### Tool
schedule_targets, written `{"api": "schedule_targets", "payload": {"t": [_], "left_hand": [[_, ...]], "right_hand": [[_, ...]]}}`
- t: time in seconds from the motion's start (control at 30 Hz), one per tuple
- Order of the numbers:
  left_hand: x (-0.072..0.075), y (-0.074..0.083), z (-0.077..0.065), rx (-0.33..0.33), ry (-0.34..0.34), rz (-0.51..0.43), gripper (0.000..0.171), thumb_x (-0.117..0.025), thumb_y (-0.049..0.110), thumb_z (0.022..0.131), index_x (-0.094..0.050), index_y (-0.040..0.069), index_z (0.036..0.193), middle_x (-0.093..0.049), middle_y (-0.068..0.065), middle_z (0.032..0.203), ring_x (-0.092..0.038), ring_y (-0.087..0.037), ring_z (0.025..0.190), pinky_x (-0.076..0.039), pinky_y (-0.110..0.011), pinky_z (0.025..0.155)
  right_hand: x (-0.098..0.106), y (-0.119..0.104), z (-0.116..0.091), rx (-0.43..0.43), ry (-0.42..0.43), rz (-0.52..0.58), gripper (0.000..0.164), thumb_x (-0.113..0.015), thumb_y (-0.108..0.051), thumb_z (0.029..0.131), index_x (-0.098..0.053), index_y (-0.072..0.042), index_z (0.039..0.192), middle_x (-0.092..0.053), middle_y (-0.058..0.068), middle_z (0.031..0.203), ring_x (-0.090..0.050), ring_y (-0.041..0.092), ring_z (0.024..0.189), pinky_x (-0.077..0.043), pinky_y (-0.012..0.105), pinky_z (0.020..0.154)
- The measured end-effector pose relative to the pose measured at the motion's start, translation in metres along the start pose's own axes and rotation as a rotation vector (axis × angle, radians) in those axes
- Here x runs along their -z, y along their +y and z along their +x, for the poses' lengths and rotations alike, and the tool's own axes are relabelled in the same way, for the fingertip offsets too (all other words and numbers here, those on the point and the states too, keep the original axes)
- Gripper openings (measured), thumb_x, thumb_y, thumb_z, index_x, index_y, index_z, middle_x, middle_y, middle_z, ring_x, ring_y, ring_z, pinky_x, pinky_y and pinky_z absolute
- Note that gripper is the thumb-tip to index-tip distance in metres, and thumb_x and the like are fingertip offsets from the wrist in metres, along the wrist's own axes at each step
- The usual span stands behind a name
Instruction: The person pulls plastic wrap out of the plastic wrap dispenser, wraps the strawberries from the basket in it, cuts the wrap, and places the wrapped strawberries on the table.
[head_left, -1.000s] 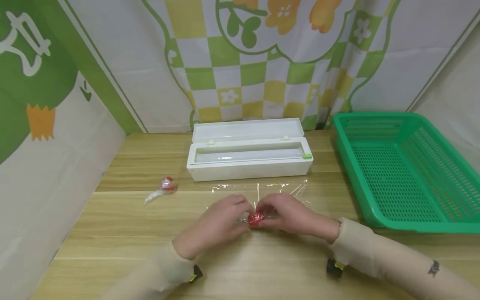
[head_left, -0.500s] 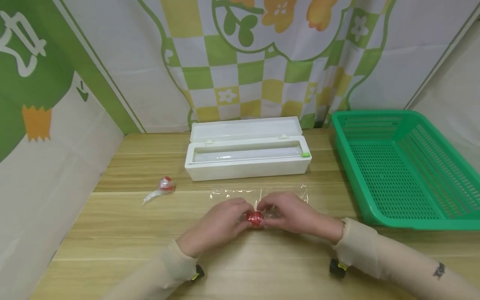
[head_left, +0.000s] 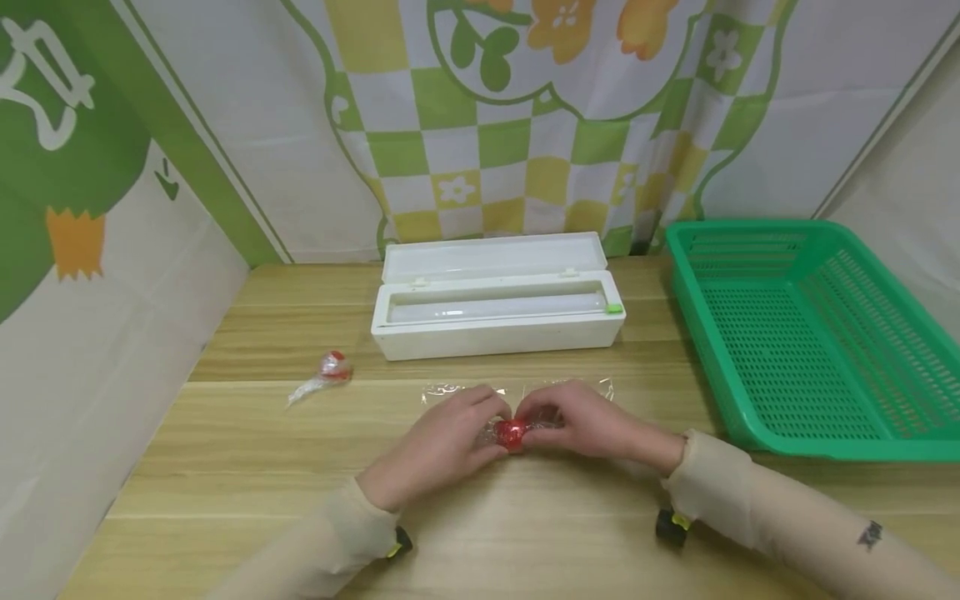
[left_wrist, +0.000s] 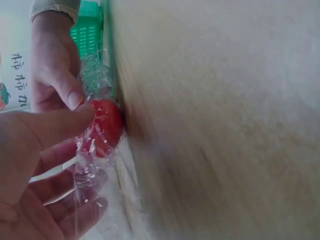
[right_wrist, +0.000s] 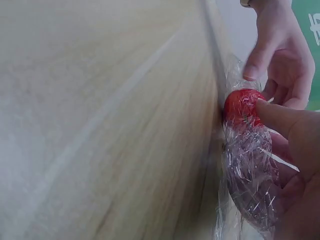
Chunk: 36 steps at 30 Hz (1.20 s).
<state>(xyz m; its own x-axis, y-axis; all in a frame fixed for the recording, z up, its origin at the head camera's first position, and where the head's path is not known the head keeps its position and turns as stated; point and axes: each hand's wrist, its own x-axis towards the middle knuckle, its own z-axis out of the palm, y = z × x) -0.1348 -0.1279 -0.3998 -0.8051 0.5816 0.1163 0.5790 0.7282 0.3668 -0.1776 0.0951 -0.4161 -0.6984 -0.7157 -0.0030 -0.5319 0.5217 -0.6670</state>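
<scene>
A small red tomato (head_left: 511,435), wrapped in clear cling film (right_wrist: 247,165), lies on the wooden table between both hands. My left hand (head_left: 452,433) holds its left side, thumb on the near face and fingers curled behind. From the right, my right hand (head_left: 588,421) grips it likewise, and its thumb presses the wrapped tomato (right_wrist: 243,107) in the right wrist view. Film bunches out on both sides of the tomato (left_wrist: 111,125). A flat strip of film shows beyond the hands. Some fingertips are hidden behind the tomato and film.
A white cling film box (head_left: 498,337) with its lid up stands behind the hands, a roll (head_left: 498,309) inside. Left of it lies another film-wrapped red piece (head_left: 335,367) with a twisted tail. A green plastic basket (head_left: 738,392) stands at the right.
The far edge of the flat film has drawn nearer to the hands. The tomato has turned slightly in the fingers, and more film is bunched at its sides. Both hands stay in nearly the same place.
</scene>
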Motion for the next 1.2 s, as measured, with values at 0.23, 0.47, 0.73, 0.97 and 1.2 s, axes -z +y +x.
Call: {"api": "schedule_targets", "payload": {"t": [0.23,0.47,0.73,0.97,1.2], "left_hand": [[-0.001,-0.002,0.007,0.044,-0.026,0.003,0.012,-0.07,0.021,0.091,-0.069,0.019,0.103,-0.068,0.008,0.097,-0.063,-0.009,0.091,-0.056,-0.03,0.086],[0.001,-0.004,0.01,0.052,0.008,0.055,0.019,-0.069,0.022,0.092,-0.069,0.015,0.11,-0.07,0.003,0.103,-0.065,-0.015,0.097,-0.057,-0.034,0.088],[0.001,-0.005,0.012,0.01,0.103,0.009,0.021,-0.079,0.022,0.084,-0.067,0.017,0.101,-0.066,0.007,0.099,-0.062,-0.01,0.094,-0.056,-0.029,0.085],[-0.004,-0.01,0.016,0.021,0.078,-0.024,0.017,-0.076,0.016,0.086,-0.067,0.016,0.101,-0.068,0.005,0.098,-0.064,-0.011,0.092,-0.056,-0.029,0.085],[-0.002,-0.011,0.021,0.096,0.022,-0.01,0.016,-0.068,0.02,0.093,-0.067,0.015,0.109,-0.071,0.003,0.104,-0.066,-0.015,0.099,-0.056,-0.034,0.091]], "right_hand": [[0.004,-0.002,0.0,0.02,0.069,-0.098,0.026,-0.079,-0.035,0.083,-0.072,-0.027,0.107,-0.072,-0.017,0.101,-0.064,-0.001,0.089,-0.056,0.025,0.082],[0.005,-0.003,0.005,-0.042,0.074,-0.084,0.033,-0.081,-0.027,0.081,-0.065,-0.022,0.11,-0.073,-0.01,0.101,-0.067,0.003,0.091,-0.057,0.024,0.083],[0.009,0.007,0.013,-0.044,0.051,-0.016,0.016,-0.077,-0.023,0.086,-0.067,-0.025,0.099,-0.071,-0.013,0.094,-0.065,0.002,0.087,-0.056,0.022,0.08],[0.012,0.006,0.014,-0.003,0.108,-0.13,0.021,-0.078,-0.024,0.085,-0.072,-0.021,0.105,-0.074,-0.008,0.1,-0.066,0.006,0.091,-0.057,0.027,0.083],[0.01,0.006,0.014,0.061,0.125,-0.206,0.025,-0.08,-0.023,0.082,-0.072,-0.022,0.106,-0.075,-0.01,0.102,-0.068,0.003,0.092,-0.057,0.026,0.084]]}}
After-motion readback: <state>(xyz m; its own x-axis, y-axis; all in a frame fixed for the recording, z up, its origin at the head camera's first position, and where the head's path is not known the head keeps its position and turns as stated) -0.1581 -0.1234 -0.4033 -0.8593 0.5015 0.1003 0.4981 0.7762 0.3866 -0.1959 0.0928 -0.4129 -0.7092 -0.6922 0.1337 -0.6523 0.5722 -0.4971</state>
